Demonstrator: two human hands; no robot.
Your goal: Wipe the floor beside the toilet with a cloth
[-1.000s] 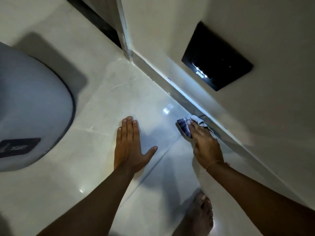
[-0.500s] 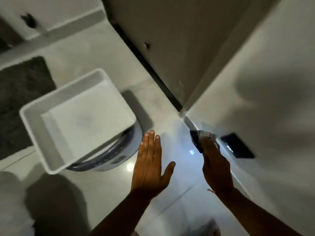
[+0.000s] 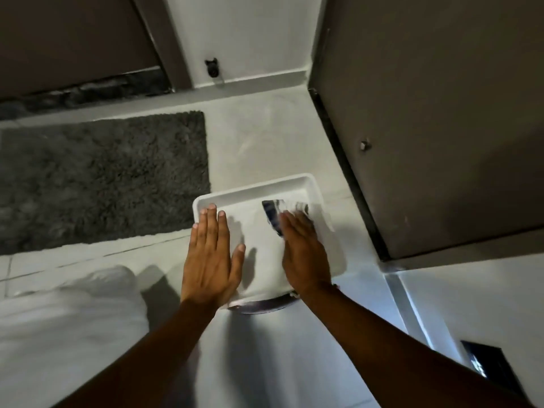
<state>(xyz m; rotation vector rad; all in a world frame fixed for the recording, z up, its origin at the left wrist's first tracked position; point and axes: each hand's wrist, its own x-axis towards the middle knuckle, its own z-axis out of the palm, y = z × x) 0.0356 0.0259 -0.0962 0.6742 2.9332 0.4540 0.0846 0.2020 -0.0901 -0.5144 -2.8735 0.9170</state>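
My right hand (image 3: 304, 251) holds a dark blue and white cloth (image 3: 275, 214), blurred, out in front of me over a white square tray (image 3: 253, 189). Open and flat, fingers together, my left hand (image 3: 210, 257) hovers by the tray's left side with nothing in it. The tray rests on a round white appliance whose dark rim (image 3: 262, 304) shows below it. The pale tiled floor (image 3: 265, 348) runs under both forearms. A blurred white shape, perhaps the toilet (image 3: 67, 325), fills the lower left.
A dark grey shaggy mat (image 3: 100, 178) lies on the floor at left. A brown door (image 3: 441, 113) stands open at right, with its edge close to the tray. A black wall plate (image 3: 485, 366) sits low on the right wall. A small black fitting (image 3: 212, 67) is at the far wall.
The view has swung up from the floor by the wall to the tray and mat. Both hands have lifted off the floor. The cloth stays in my right hand.
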